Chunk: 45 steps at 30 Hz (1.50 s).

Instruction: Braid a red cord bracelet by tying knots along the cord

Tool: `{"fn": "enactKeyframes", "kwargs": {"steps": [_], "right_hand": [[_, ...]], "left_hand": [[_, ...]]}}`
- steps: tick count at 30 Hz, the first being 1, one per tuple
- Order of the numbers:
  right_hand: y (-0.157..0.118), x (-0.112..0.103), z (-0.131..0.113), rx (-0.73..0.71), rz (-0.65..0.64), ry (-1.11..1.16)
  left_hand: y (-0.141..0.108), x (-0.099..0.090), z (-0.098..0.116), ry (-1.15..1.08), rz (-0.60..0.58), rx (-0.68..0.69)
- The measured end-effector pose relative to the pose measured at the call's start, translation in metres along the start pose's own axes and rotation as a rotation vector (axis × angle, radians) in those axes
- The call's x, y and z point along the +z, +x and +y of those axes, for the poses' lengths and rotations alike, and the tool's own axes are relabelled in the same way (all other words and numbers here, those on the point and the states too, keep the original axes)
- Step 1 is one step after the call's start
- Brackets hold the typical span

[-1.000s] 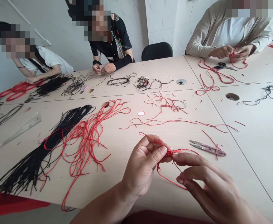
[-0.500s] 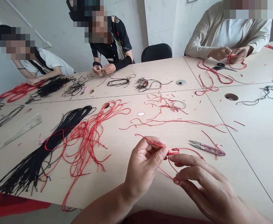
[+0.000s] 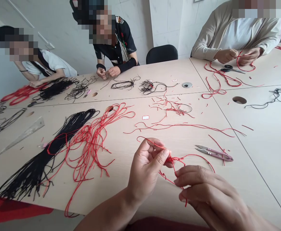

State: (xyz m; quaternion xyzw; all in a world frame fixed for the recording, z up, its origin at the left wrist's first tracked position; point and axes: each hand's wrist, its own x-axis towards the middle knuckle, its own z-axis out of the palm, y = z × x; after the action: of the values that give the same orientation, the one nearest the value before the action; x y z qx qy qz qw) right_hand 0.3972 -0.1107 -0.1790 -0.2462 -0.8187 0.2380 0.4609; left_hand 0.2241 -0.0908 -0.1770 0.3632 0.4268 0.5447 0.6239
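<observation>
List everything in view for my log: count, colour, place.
Braided cord: one, red, in both hands
Snips: one, pinkish handle, right of the braid
Corded bundle: one, black, left
Loose cords: many, red, partly over the bundle
Other cords: many, red or black, around the table
Ruler: one, clear, left
Scissors: at least one, black, far right
Chair: one, black, behind
Table: pale, beneath
People: three, opposite
Left hand, right hand: bare

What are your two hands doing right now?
Left hand: closed, pinching the red knotted cord between thumb and fingers.
Right hand: closed, holding a loose strand of that red cord at the fingertips.
</observation>
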Motion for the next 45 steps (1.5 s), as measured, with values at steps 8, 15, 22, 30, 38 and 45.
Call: {"fn": "enactKeyframes", "kwargs": {"steps": [8,15,22,30,38,45], "right_hand": [[0.0,-0.001,0.001,0.016,-0.006,0.063],[0.0,-0.001,-0.001,0.032,-0.002,0.058],[0.0,0.002,0.004,0.031,0.106,-0.022],[-0.001,-0.002,0.002,0.022,0.115,-0.067],[-0.001,-0.009,0.003,0.013,0.146,-0.174],[0.014,-0.039,-0.018,-0.08,0.056,-0.231]], "left_hand": [[0.002,0.001,0.005,-0.055,0.05,0.043],[0.005,0.003,0.013,-0.091,0.045,-0.054],[0.005,-0.003,0.015,-0.168,-0.178,-0.307],[0.003,-0.002,0.012,0.079,-0.141,-0.229],[0.011,0.0,0.017,-0.16,-0.114,-0.33],[0.009,0.017,0.057,-0.124,-0.301,-0.192]]}}
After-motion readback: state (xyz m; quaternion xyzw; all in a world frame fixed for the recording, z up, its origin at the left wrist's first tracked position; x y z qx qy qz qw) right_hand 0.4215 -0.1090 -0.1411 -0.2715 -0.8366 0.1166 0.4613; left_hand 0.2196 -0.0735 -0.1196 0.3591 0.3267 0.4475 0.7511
